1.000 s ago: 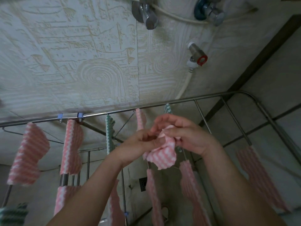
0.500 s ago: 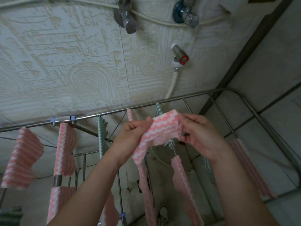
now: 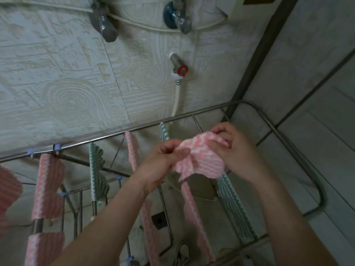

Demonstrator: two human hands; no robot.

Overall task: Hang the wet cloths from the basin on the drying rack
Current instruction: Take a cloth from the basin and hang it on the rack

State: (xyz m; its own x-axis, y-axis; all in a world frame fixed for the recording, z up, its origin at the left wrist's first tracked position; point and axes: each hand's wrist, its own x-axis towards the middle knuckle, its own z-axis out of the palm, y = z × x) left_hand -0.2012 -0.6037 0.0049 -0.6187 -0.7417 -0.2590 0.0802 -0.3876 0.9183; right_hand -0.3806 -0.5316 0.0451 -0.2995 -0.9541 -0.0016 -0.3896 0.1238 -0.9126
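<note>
A pink-and-white wavy-striped cloth (image 3: 199,158) is stretched between both hands above the right end of the steel drying rack (image 3: 299,164). My left hand (image 3: 165,162) pinches its left edge and my right hand (image 3: 234,150) pinches its upper right corner. The cloth hangs crumpled in the middle, just over a rack bar. Several pink cloths (image 3: 48,185) and green cloths (image 3: 97,175) hang on the other bars. The basin is out of view.
A patterned tiled wall stands behind the rack, with a red-handled tap (image 3: 179,69) and white hose, plus two more taps (image 3: 103,22) higher up. A floor drain (image 3: 159,220) shows below the bars. A dark pipe (image 3: 259,60) runs up the corner.
The bunched cloth has been pulled open between my hands and carried to the right, toward the rack's right end. The view has shifted with it.
</note>
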